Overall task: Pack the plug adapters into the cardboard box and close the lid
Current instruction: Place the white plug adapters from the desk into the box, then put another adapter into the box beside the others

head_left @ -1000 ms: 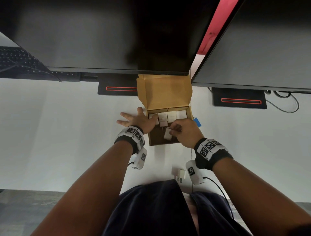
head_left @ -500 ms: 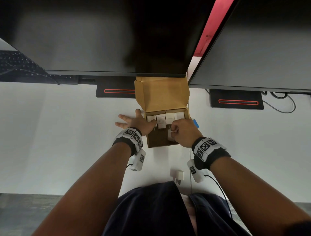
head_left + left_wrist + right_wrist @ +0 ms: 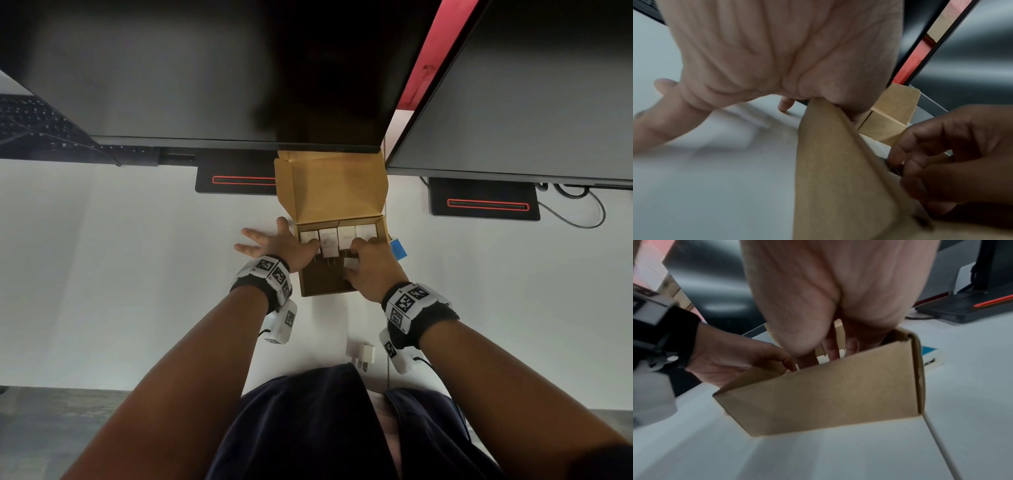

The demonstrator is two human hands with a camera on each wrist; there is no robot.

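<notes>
An open cardboard box sits on the white desk with its lid standing up at the far side. Several white plug adapters stand in a row along its far wall. My right hand reaches down into the box and pinches one more white adapter just in front of that row. My left hand lies against the box's left wall, thumb over the rim and fingers spread flat on the desk. Another adapter lies on the desk close to my body.
Two dark monitors overhang the back of the desk; their stand bases flank the lid. A small blue and white item lies by the box's right wall. A keyboard is at far left, a cable at right.
My right hand has pushed its adapter a little farther into the box, up to the row of adapters. The left hand has kept its place at the left wall.
</notes>
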